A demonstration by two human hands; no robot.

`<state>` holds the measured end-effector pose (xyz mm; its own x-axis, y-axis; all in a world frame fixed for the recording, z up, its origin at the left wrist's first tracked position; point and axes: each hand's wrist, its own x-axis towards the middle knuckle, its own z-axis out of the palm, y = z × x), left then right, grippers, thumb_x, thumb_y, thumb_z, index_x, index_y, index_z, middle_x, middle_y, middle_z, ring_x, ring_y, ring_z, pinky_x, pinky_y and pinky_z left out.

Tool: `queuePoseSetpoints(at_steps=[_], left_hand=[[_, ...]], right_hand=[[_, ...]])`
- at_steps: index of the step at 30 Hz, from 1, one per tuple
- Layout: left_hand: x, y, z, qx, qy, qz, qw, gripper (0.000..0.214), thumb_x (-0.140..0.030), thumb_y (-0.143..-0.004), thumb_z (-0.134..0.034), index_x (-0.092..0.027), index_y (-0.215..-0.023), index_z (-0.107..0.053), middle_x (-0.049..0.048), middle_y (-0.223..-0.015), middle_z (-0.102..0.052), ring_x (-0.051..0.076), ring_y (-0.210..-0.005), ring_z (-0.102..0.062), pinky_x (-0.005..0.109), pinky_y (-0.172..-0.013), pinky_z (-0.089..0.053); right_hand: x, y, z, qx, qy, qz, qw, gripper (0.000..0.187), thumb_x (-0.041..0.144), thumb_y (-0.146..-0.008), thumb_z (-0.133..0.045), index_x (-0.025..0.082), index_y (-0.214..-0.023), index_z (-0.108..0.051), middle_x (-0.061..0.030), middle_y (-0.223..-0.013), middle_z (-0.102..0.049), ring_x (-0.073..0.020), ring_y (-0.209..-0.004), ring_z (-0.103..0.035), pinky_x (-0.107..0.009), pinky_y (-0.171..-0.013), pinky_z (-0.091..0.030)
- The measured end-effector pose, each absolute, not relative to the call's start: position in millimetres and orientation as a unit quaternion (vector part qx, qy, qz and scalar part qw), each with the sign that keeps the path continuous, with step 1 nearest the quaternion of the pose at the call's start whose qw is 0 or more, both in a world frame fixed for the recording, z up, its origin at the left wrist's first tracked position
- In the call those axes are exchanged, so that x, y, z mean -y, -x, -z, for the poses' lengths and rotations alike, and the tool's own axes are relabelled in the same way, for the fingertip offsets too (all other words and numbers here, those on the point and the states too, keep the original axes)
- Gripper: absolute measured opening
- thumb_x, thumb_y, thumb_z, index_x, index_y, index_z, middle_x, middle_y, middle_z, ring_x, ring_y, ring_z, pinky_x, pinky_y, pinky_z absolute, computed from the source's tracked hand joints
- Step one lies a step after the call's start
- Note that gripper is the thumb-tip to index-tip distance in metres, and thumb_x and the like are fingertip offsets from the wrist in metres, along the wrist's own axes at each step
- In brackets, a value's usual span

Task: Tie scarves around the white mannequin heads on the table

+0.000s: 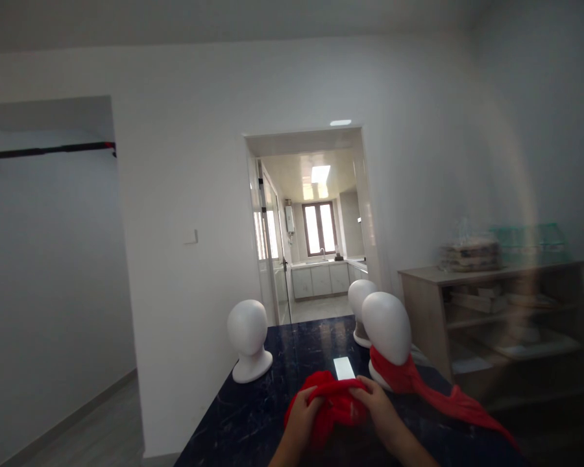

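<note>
Both of my hands grip a bunched red scarf point(335, 401) low over a dark marble table point(253, 421). My left hand point(302, 414) closes on its left side, and my right hand point(376, 403) pinches its right side. Just beyond my right hand stands a white mannequin head point(387, 327) with another red scarf point(438, 395) tied round its neck, its tail trailing to the right across the table. A second white head point(248, 338) stands bare at the table's far left. A third point(357, 299) stands behind the scarfed one.
A wooden shelf unit point(496, 324) with stacked items on top stands against the right wall. A doorway point(316, 227) straight ahead leads to a kitchen with white cabinets. An open passage lies to the left, with grey floor point(78, 434) beside the table.
</note>
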<state>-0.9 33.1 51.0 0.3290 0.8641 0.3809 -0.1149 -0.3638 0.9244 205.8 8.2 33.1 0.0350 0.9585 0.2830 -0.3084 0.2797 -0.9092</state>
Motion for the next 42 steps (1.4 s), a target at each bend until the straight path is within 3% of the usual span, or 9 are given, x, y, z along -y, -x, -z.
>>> queuePoseSetpoints(at_steps=[3,7,12,15,18,21,27,32,42], left_hand=[[-42,9,-43,-0.246,-0.479,-0.548,0.64,0.029,-0.044,-0.079,-0.085,-0.019,-0.092,-0.077,0.0061,-0.08,-0.078,0.023,-0.073,-0.071,0.034,-0.073,-0.052],[-44,22,-44,-0.239,-0.334,-0.475,0.778,0.039,-0.051,-0.088,-0.077,-0.018,-0.069,-0.068,0.0019,-0.056,-0.066,0.014,-0.048,-0.059,0.026,-0.054,-0.047],[-36,28,-61,-0.192,-0.431,-0.439,0.765,0.052,-0.067,-0.09,-0.069,-0.018,-0.103,-0.079,0.0101,-0.092,-0.081,0.025,-0.081,-0.077,0.039,-0.085,-0.059],[-29,21,-73,-0.187,-0.549,-0.428,0.693,0.06,-0.067,-0.087,-0.073,-0.018,-0.122,-0.077,0.0148,-0.118,-0.08,0.033,-0.113,-0.074,0.047,-0.108,-0.052],[-20,2,-87,-0.183,-0.66,-0.375,0.625,0.07,-0.051,-0.075,-0.091,-0.02,-0.133,-0.071,0.0158,-0.129,-0.077,0.035,-0.12,-0.072,0.05,-0.11,-0.051],[-9,-20,-111,-0.191,-0.715,-0.312,0.596,0.075,-0.031,-0.064,-0.098,-0.019,-0.132,-0.069,0.0122,-0.109,-0.081,0.033,-0.099,-0.077,0.047,-0.093,-0.059],[2,-18,-206,-0.318,-0.766,-0.207,0.519,0.014,-0.031,-0.077,-0.079,-0.017,-0.077,-0.079,-0.0047,-0.054,-0.056,0.013,-0.052,-0.051,0.035,-0.066,-0.053],[4,-10,-303,-0.21,-0.69,-0.314,0.617,0.013,-0.028,-0.087,-0.072,-0.018,-0.081,-0.067,-0.0115,-0.052,-0.04,0.006,-0.045,-0.033,0.029,-0.061,-0.053],[-20,19,-364,-0.184,-0.595,-0.474,0.622,0.018,-0.029,-0.098,-0.067,-0.019,-0.086,-0.057,-0.0146,-0.052,-0.033,0.003,-0.04,-0.027,0.018,-0.054,-0.047]], right_hand=[[-9,-204,-28,0.474,0.307,-0.559,0.607,0.048,0.061,-0.074,-0.086,0.02,-0.088,-0.067,0.0083,-0.053,-0.059,-0.0087,-0.039,-0.048,-0.022,-0.045,-0.039],[-5,-206,-28,0.474,0.26,-0.608,0.581,0.042,0.057,-0.083,-0.081,0.018,-0.095,-0.07,0.0123,-0.046,-0.049,-0.0028,-0.034,-0.022,-0.022,-0.044,-0.042],[5,-216,-41,0.406,0.206,-0.652,0.606,0.034,0.049,-0.087,-0.08,0.018,-0.1,-0.074,0.0075,-0.059,-0.061,-0.0017,-0.038,-0.021,-0.021,-0.044,-0.04],[9,-220,-46,0.417,0.188,-0.65,0.606,0.033,0.043,-0.091,-0.077,0.016,-0.108,-0.075,0.0062,-0.061,-0.064,-0.0016,-0.038,-0.021,-0.021,-0.045,-0.042],[10,-218,-46,0.438,0.174,-0.663,0.581,0.035,0.042,-0.093,-0.074,0.014,-0.113,-0.075,0.0087,-0.05,-0.056,-0.0033,-0.037,-0.024,-0.02,-0.044,-0.042],[14,-217,-53,0.47,0.168,-0.662,0.559,0.04,0.045,-0.093,-0.073,0.014,-0.118,-0.073,0.0094,-0.047,-0.053,-0.0045,-0.036,-0.03,-0.021,-0.045,-0.043],[40,-243,-129,0.599,0.263,-0.548,0.521,0.059,0.039,-0.083,-0.082,0.024,-0.136,-0.064,-0.0016,-0.096,-0.078,-0.0047,-0.047,-0.049,-0.02,-0.045,-0.04],[44,-272,-191,0.683,0.355,-0.44,0.461,0.051,0.027,-0.069,-0.089,0.02,-0.117,-0.074,0.0002,-0.089,-0.075,-0.014,-0.073,-0.063,-0.024,-0.063,-0.047],[53,-303,-222,0.647,0.331,-0.486,0.486,0.042,0.047,-0.086,-0.079,0.014,-0.11,-0.071,0.0042,-0.063,-0.064,-0.0124,-0.057,-0.056,-0.027,-0.061,-0.049]])
